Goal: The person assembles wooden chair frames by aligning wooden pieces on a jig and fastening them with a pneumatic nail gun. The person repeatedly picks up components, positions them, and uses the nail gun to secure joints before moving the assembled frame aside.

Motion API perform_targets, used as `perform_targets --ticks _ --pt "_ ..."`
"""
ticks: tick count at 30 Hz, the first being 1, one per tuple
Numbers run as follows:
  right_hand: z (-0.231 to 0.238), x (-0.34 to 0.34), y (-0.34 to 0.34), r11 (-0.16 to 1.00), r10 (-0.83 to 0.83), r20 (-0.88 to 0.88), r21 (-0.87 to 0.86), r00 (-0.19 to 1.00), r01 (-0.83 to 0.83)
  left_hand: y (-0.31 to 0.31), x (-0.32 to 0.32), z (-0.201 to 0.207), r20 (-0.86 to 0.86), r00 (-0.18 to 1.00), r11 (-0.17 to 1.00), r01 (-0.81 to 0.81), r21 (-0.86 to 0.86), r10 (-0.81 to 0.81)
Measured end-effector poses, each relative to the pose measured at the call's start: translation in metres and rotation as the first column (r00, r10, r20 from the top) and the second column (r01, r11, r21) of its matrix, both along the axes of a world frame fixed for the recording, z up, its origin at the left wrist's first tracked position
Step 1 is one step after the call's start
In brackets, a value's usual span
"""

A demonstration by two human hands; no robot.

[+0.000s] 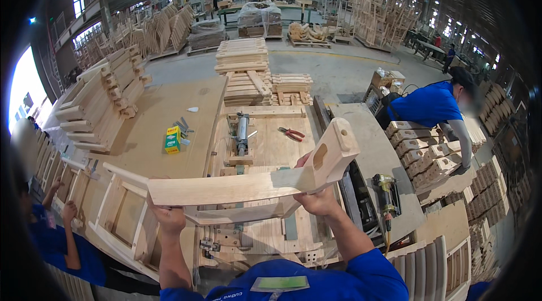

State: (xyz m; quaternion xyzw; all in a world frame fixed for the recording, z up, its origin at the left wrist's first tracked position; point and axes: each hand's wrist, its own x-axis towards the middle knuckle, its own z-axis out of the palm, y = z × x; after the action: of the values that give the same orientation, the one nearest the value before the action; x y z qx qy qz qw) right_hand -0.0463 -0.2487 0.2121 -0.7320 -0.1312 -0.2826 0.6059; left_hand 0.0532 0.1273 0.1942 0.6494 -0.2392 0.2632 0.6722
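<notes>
Both my hands hold up a pale wooden furniture frame made of a long curved rail, with a thick end block at the right that has an oval recess. My left hand grips its left end from below, fingers partly hidden behind the wood. My right hand is wrapped round the frame near the thick block. Beneath it lies a wooden jig board with a pneumatic cylinder mounted at its far left. Red-handled pliers rest on that board, beyond the frame.
Left of the jig, a yellow-green box stands beside loose staple strips. A nail gun lies on the right-hand bench. Slatted frames lean at the left. Stacked wood stands beyond the jig. A co-worker bends over parts at right.
</notes>
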Motion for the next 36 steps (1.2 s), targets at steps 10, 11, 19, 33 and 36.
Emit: perform_targets --ticks 10,11,19,33,36 --pt "0.004 0.022 0.014 0.994 0.052 -0.037 0.096 0.998 -0.048 -0.005 -0.008 0.024 -0.094 0.994 0.987 -0.072 -0.141 0.059" --pt "0.009 0.024 0.017 0.992 0.066 -0.058 0.107 0.996 -0.060 -0.006 -0.012 0.030 -0.089 0.994 0.988 -0.070 -0.140 0.058" --pt "0.019 0.041 0.037 0.969 0.198 -0.091 0.167 0.976 -0.181 0.014 -0.021 0.045 -0.105 0.993 0.989 -0.064 -0.132 0.050" --pt "-0.042 0.043 0.107 0.935 0.331 -0.390 0.257 0.859 -0.244 0.062 -0.025 0.073 0.041 0.722 0.715 -0.690 0.111 0.690" --pt "-0.026 0.070 0.121 0.911 0.401 -0.466 0.293 0.788 -0.290 0.056 -0.066 0.084 0.490 0.524 0.265 -0.823 0.503 0.697"
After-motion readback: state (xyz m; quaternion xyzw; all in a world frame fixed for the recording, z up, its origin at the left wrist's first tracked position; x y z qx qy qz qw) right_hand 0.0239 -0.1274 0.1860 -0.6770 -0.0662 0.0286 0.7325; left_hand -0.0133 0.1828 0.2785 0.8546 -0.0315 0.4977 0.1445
